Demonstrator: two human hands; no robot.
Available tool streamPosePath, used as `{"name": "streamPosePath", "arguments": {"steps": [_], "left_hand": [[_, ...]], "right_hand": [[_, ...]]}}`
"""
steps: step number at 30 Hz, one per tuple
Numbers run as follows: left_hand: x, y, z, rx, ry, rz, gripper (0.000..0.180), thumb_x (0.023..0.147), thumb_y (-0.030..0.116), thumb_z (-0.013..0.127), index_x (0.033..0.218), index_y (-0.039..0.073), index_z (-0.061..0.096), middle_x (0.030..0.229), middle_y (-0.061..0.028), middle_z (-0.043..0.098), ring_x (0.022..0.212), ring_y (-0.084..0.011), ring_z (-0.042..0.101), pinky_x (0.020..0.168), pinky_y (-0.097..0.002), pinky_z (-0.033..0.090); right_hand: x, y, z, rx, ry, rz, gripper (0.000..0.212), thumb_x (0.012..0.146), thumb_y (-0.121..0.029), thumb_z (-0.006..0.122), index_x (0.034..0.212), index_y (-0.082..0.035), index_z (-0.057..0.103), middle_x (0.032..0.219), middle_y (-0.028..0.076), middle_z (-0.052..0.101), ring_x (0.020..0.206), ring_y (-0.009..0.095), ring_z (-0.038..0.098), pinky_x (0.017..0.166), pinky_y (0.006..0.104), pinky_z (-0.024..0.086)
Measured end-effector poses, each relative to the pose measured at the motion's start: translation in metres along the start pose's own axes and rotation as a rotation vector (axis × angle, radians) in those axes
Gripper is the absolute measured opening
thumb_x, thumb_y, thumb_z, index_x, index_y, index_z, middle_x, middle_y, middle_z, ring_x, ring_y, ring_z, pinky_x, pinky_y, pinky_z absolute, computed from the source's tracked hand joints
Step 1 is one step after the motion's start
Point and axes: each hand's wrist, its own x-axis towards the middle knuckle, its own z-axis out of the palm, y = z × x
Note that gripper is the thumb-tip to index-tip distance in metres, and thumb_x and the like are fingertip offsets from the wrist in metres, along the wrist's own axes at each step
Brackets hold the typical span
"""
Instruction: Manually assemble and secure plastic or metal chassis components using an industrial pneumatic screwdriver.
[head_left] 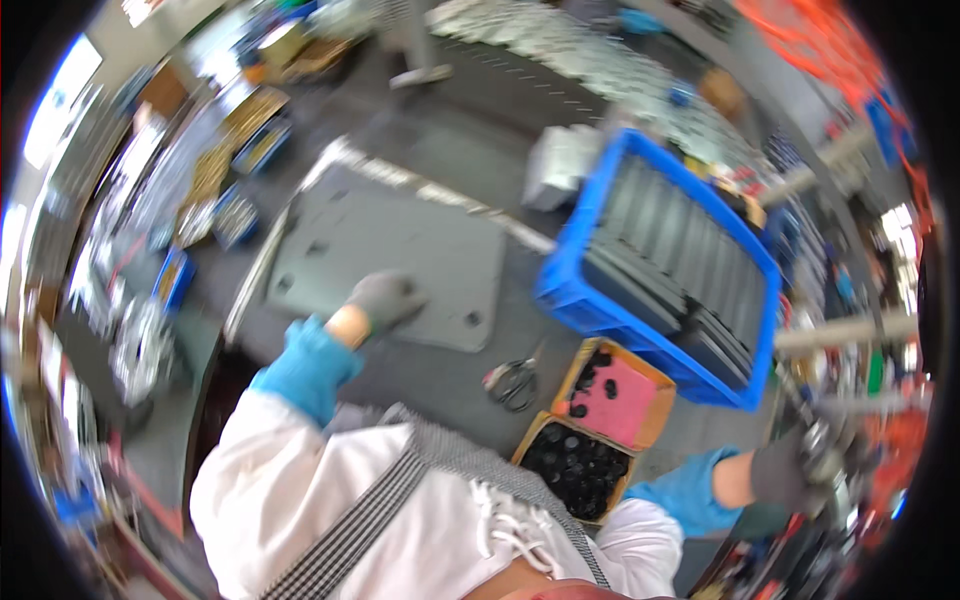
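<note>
A flat grey panel (pixel 410 235) with rounded corners and small dark holes lies on the dark worktable. My left hand (pixel 385 299), in a grey glove, rests on its near edge with the fingers curled in; whether something small sits in them is hidden. Far out to the right, my right hand (pixel 785 472), in a dark grey glove, is closed around a silvery object (pixel 826 462), too blurred to name. Between my hands are scissors (pixel 513 384) with dark handles, a box of black round parts (pixel 572 468), and a box with a pink lining (pixel 618 398) holding a few black pieces.
A blue crate (pixel 562 290) filled with grey panels stands right of the flat panel, beside a white block-shaped stack (pixel 560 165). Pale strips (pixel 440 192) border the panel's far side. Small blue bins (pixel 236 217) sit at the left. Orange netting (pixel 815 45) hangs at upper right.
</note>
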Motion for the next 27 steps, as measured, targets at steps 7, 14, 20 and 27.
{"name": "streamPosePath", "arguments": {"steps": [7,14,20,27], "left_hand": [[-0.016,-0.035,0.004,-0.233,0.207,0.159,0.030,0.088,0.034,0.066,0.097,0.006,0.070,0.091,-0.0143,0.071,0.086,-0.0295,0.069,0.080,-0.0388,0.054],[-0.039,-0.180,-0.074,-0.502,0.765,0.261,0.031,0.091,0.024,0.067,0.116,0.006,0.066,0.102,-0.0132,0.071,0.094,-0.0253,0.069,0.084,-0.0363,0.053],[0.012,-0.374,-0.183,-0.070,0.789,-0.294,0.048,0.083,0.038,0.070,0.122,0.011,0.065,0.113,-0.0187,0.071,0.109,-0.0370,0.066,0.095,-0.0419,0.052],[0.074,-0.408,-0.220,0.555,0.230,-0.222,0.026,0.090,0.023,0.061,0.107,0.010,0.076,0.114,-0.0162,0.072,0.109,-0.0326,0.068,0.087,-0.0427,0.056]], "right_hand": [[-0.091,-0.192,0.016,1.621,-0.177,0.452,0.061,0.075,-0.055,0.082,0.102,-0.011,0.051,0.078,-0.003,0.037,0.070,0.015,0.041,0.060,0.0312,0.029],[-0.155,-0.365,0.012,1.912,-0.741,1.049,0.039,0.080,-0.020,0.082,0.104,-0.012,0.052,0.085,0.008,0.058,0.070,0.019,0.056,0.061,0.0349,0.044],[-0.185,-0.479,0.022,1.815,-0.637,1.359,0.056,0.074,-0.015,0.079,0.126,-0.016,0.056,0.108,0.009,0.065,0.088,0.020,0.064,0.079,0.0384,0.052],[-0.178,-0.551,0.039,1.658,-0.532,1.453,0.056,0.074,-0.013,0.078,0.127,-0.013,0.059,0.123,0.010,0.066,0.105,0.023,0.066,0.096,0.0405,0.053]]}}
